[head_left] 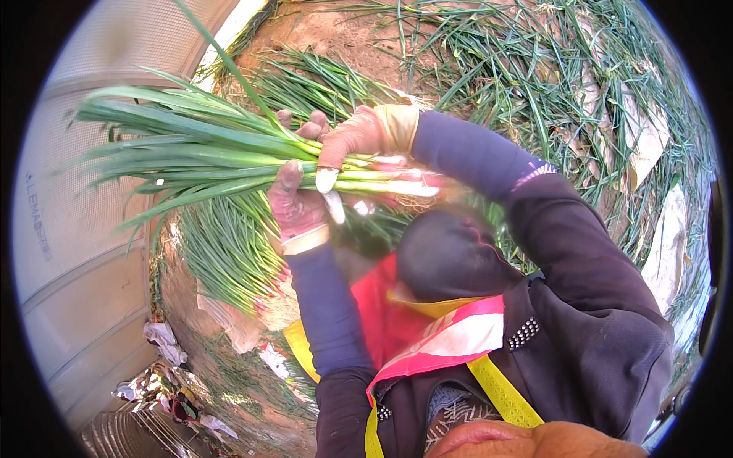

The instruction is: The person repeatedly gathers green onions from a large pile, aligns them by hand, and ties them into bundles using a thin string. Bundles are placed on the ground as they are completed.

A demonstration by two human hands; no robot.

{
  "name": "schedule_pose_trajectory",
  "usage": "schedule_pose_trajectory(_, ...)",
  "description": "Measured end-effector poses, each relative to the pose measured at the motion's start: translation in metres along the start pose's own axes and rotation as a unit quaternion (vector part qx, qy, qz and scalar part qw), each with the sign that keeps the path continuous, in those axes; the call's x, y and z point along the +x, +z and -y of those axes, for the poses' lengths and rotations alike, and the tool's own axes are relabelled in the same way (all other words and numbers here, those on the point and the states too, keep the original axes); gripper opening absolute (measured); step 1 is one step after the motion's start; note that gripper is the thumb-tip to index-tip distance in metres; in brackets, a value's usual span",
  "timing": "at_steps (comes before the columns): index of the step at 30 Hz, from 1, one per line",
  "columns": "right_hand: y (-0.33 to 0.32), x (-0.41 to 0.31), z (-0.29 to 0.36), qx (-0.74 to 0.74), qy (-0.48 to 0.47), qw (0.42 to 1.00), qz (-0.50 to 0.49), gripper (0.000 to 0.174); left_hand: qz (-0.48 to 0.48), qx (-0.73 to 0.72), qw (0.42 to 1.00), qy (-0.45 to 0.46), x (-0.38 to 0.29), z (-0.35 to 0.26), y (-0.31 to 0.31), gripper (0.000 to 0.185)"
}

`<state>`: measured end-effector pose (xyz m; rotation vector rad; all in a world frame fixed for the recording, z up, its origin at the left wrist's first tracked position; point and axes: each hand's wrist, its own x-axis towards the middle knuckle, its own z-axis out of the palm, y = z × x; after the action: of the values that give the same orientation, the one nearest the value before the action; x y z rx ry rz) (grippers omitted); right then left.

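Observation:
A bunch of green onions (212, 149) lies across both of my hands, its leaves pointing left and its pale, reddish root ends to the right. My left hand (296, 203) cups the stalks from beneath, thumb on the near side and fingertips showing on the far side. Over the top of the stalks curls my right hand (355, 137), its fingers bent down around them; white coverings show on some fingertips. Both wrists have pale yellowish cuffs. Below the left hand, a pile of green onions (229, 246) rests on the ground, and another bundle (315, 80) lies beyond the hands.
Loose green leaves (515, 63) cover much of the soil at the upper right, with pale sheets (664, 246) among them. A translucent ribbed wall (86, 229) stands at the left. Litter and cloth (166, 343) lie at the lower left. My dark knee (452, 257) is just below the roots.

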<state>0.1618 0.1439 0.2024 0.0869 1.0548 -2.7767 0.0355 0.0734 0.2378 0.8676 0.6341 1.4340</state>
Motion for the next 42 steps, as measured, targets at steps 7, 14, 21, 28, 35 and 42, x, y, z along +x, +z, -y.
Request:
schedule_pose_trajectory(7, -0.045, -0.047, -0.061, -0.428, -0.06, 0.851, -0.297, 0.036, -0.174, 0.042, 0.979, 0.093, -0.003, -0.047, -0.023, 0.038)
schedule_pose_trajectory(14, -0.062, -0.166, -0.135, -0.659, 0.229, 0.545, -0.465, 0.04, -0.265, 0.019, 0.946, 0.184, -0.007, -0.106, -0.057, 0.023)
schedule_pose_trajectory(21, 0.051, -0.158, 0.007, -0.562, -0.368, 0.43, -0.603, 0.028, -0.283, -0.015, 0.932, 0.227, -0.001, -0.078, -0.05, 0.029)
schedule_pose_trajectory(28, 0.104, -0.056, 0.022, -0.794, -0.235, 0.372, -0.42, 0.025, -0.335, -0.053, 0.923, 0.182, 0.01, -0.053, 0.0, 0.023)
schedule_pose_trajectory(35, 0.029, -0.107, -0.019, -0.579, -0.109, 0.492, -0.642, 0.033, -0.355, -0.053, 0.905, 0.23, -0.019, -0.088, -0.028, 0.021)
schedule_pose_trajectory(42, 0.083, -0.045, 0.003, -0.771, -0.051, 0.484, -0.411, 0.032, -0.227, -0.1, 0.94, 0.234, -0.026, -0.088, 0.006, 0.023)
